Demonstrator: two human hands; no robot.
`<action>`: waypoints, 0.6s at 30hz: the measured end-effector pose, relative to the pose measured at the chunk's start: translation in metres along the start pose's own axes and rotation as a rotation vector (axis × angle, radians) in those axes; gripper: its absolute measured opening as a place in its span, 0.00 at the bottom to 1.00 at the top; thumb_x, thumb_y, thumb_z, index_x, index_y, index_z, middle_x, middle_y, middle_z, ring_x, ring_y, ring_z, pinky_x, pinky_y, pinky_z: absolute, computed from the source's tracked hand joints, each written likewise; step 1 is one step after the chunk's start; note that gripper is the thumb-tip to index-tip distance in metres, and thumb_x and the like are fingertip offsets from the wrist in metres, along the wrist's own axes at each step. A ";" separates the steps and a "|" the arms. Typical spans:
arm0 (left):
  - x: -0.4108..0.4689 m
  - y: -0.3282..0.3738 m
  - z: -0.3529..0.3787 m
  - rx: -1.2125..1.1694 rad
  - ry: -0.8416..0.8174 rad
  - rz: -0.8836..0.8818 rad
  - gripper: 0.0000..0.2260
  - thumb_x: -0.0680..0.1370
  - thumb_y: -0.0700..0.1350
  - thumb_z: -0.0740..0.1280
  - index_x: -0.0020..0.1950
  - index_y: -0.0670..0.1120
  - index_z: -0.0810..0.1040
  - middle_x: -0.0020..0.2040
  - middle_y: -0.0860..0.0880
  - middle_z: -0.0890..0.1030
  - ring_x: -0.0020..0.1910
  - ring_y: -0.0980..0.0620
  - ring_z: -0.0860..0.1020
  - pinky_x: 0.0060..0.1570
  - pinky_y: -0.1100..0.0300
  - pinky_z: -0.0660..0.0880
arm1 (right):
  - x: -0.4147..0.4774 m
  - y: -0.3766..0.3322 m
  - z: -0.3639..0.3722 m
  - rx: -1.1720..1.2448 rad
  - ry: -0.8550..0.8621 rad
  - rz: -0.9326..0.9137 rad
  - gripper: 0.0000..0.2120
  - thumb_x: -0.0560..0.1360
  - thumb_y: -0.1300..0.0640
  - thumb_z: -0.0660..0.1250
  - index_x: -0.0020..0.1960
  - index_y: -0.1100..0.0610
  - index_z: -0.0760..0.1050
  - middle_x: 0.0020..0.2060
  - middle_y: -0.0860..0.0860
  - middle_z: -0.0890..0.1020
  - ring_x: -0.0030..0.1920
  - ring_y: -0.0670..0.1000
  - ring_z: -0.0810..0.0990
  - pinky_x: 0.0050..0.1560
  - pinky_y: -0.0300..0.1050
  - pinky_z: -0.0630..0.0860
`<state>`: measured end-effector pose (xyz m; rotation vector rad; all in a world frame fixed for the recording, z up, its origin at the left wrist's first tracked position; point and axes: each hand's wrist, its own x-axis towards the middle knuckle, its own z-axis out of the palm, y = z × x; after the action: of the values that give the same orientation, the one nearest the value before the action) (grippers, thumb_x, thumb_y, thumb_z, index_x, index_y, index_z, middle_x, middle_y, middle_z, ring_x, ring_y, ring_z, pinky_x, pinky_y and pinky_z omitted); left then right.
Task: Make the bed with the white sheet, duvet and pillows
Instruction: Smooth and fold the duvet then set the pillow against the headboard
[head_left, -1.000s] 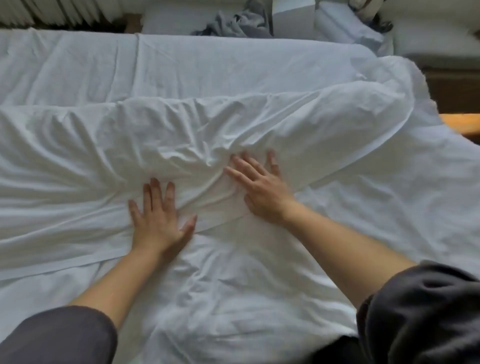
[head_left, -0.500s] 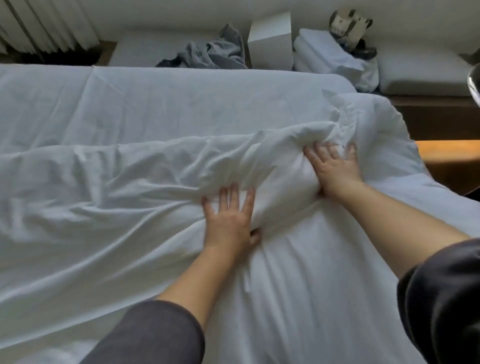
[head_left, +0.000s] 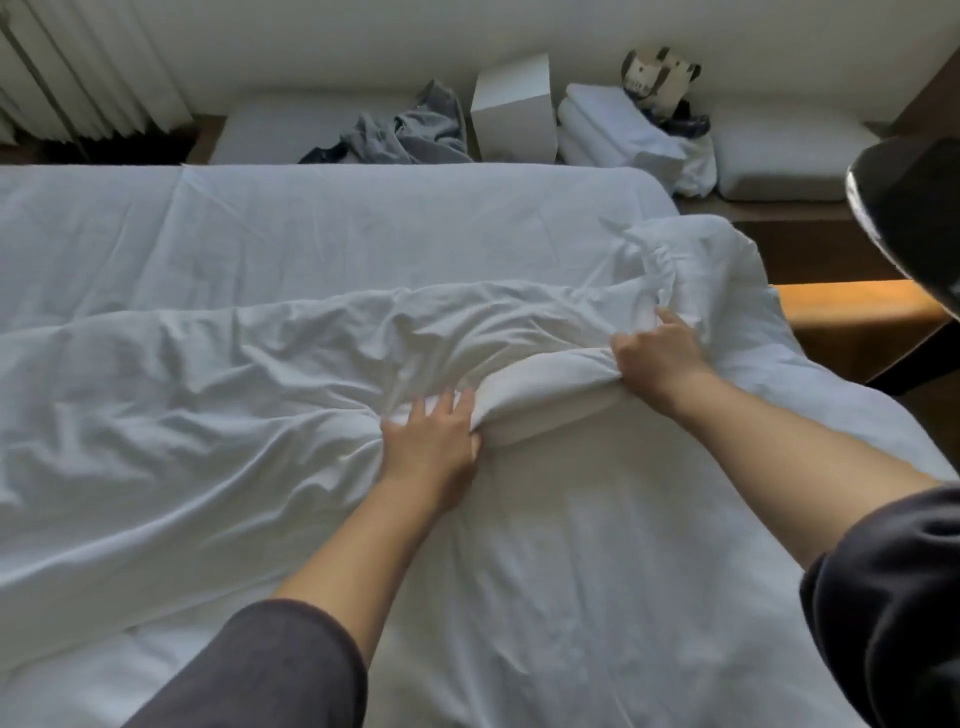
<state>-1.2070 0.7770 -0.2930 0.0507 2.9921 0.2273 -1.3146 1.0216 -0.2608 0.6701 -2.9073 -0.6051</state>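
Observation:
A white duvet (head_left: 218, 415) lies crumpled across the bed, its folded edge running from left to right. The white sheet (head_left: 363, 223) covers the mattress beyond it. My left hand (head_left: 431, 441) grips a fold of the duvet near the middle. My right hand (head_left: 657, 353) grips the same rolled edge further right, near the bed's corner. Between the two hands the duvet forms a thick white roll. A pillow (head_left: 784, 156) lies on the bench behind the bed at the right.
Behind the bed stand a white box (head_left: 514, 109), a heap of grey clothes (head_left: 410, 132), folded white linen (head_left: 623, 130) and a soft toy (head_left: 657, 78). A wooden ledge (head_left: 852, 306) and a dark object (head_left: 914, 208) sit at the right. Curtains (head_left: 78, 67) hang at the back left.
Both hands have moved rightward along the duvet's edge. They lay flat on the cloth before; now both clutch the edge and bunch it into a roll.

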 end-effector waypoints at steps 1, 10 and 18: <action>-0.011 0.001 -0.008 -0.010 0.081 0.028 0.19 0.80 0.50 0.55 0.70 0.50 0.68 0.67 0.48 0.73 0.64 0.44 0.72 0.58 0.50 0.69 | -0.012 0.002 -0.014 -0.025 -0.051 0.002 0.15 0.69 0.64 0.54 0.39 0.63 0.80 0.31 0.64 0.82 0.34 0.63 0.83 0.61 0.56 0.72; -0.092 -0.009 -0.068 -0.096 0.513 0.402 0.04 0.76 0.39 0.66 0.40 0.42 0.75 0.38 0.43 0.75 0.37 0.39 0.75 0.33 0.54 0.67 | -0.118 -0.025 -0.111 -0.071 -0.627 0.218 0.15 0.78 0.48 0.60 0.59 0.54 0.77 0.57 0.52 0.80 0.58 0.55 0.78 0.51 0.45 0.69; -0.173 -0.024 0.008 0.194 -0.185 0.351 0.14 0.80 0.55 0.59 0.60 0.48 0.70 0.61 0.46 0.75 0.60 0.44 0.75 0.53 0.54 0.72 | -0.215 -0.064 -0.052 0.400 -1.000 0.152 0.10 0.77 0.56 0.65 0.53 0.55 0.65 0.36 0.54 0.74 0.32 0.52 0.75 0.29 0.42 0.71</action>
<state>-1.0352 0.7468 -0.2811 0.5850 2.7895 -0.0333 -1.0864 1.0445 -0.2401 0.1541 -4.0289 -0.4029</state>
